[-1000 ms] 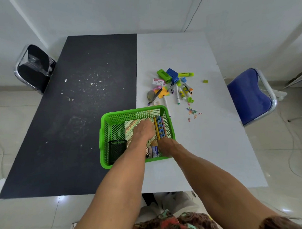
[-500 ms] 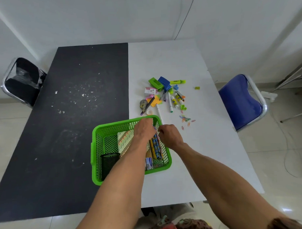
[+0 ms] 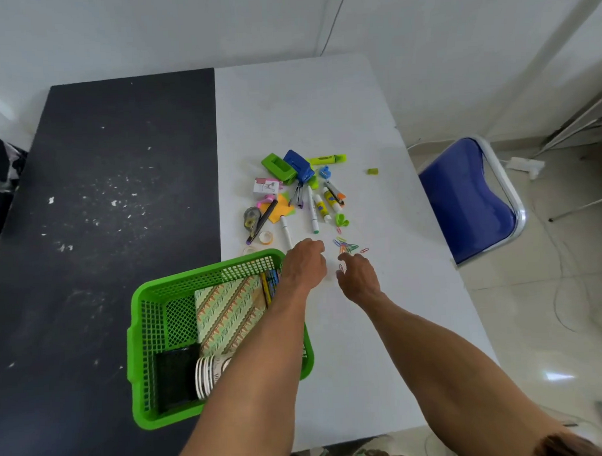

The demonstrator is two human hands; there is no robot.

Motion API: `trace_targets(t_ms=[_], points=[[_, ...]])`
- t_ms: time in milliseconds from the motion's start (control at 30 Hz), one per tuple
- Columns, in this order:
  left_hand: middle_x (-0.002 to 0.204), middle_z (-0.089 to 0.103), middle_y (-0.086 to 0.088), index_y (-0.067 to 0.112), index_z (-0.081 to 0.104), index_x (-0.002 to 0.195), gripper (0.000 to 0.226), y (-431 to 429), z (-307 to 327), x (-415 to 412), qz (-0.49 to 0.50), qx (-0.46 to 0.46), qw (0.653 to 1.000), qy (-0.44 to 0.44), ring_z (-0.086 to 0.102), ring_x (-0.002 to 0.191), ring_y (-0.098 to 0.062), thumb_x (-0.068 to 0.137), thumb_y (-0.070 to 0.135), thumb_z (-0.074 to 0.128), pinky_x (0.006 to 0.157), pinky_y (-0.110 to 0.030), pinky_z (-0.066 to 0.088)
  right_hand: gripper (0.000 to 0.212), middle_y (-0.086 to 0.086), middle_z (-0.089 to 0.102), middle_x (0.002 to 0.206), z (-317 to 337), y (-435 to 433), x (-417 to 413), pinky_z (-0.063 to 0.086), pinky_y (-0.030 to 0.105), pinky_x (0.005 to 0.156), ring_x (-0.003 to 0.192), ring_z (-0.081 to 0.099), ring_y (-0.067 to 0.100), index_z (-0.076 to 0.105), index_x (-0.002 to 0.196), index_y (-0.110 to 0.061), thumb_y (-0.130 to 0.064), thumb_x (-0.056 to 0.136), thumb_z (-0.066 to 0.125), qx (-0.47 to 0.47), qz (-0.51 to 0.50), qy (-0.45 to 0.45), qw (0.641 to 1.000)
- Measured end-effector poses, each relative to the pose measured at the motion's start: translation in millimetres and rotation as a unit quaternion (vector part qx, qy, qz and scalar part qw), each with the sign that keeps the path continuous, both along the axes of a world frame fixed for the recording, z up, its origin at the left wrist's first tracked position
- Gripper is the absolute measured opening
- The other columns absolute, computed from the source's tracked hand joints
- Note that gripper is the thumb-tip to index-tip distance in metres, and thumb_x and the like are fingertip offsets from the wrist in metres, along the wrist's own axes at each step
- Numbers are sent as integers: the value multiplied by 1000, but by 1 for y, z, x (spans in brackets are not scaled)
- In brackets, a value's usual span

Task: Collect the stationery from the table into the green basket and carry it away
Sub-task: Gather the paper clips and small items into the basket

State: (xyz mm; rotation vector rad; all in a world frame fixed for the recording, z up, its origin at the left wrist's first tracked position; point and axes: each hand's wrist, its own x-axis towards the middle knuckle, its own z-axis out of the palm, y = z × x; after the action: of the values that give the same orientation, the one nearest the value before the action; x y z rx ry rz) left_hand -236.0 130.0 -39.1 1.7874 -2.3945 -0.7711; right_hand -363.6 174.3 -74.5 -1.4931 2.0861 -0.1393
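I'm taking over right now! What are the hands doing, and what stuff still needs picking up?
Left hand: just past the green basket, fingers curled; I can't see whether it holds anything.
Right hand: open and empty, fingertips near the paper clips.
Done: notebook, pencils, paper cups and black mesh holder lie in the basket.
Left: paper clips, markers, glue stick, two hole punches, highlighter and tape remain on the table. Then carry the basket away.
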Motion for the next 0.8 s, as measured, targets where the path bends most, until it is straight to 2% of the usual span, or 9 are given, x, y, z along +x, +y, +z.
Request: trace_targets(t_ms=[67,167,300,533,800], points=[[119,59,-10,11,60,122,30,-3,-6,-5,1,9,1000,-3,54,114,-29,95,16,48,90,-39,46,33,14,55,129,-6,-7,-5,43,34,96,118,52,29,56,129,-14,-22,97,52,5,-5,4,1000],[119,59,-10,10,61,121,29,-10,-15,-7,9,22,1000,-12,54,114,-29,95,16,48,89,-38,46,24,15,62,118,-12,-16,-10,47,33,86,108,58,31,65,115,-10,-18,94,55,11,11,13,1000],[122,58,-10,11,60,124,31,-17,-19,-8,18,36,999,-25,54,115,-29,96,17,47,89,-38,44,20,15,64,110,-19,-20,-12,48,32,78,98,61,32,65,108,-6,-11,93,53,24,29,30,999],[122,59,-9,12,59,125,32,-18,-23,-6,28,46,998,-34,54,115,-28,96,17,48,91,-38,46,25,18,62,105,-18,-23,-6,46,33,77,96,59,34,61,106,-6,0,89,44,25,55,74,995],[121,59,-9,12,59,125,31,-12,-11,3,33,29,999,-12,55,113,-27,97,16,47,87,-37,46,29,14,63,110,-9,-16,0,49,32,81,97,60,31,65,109,-8,-3,86,48,33,32,48,998]])
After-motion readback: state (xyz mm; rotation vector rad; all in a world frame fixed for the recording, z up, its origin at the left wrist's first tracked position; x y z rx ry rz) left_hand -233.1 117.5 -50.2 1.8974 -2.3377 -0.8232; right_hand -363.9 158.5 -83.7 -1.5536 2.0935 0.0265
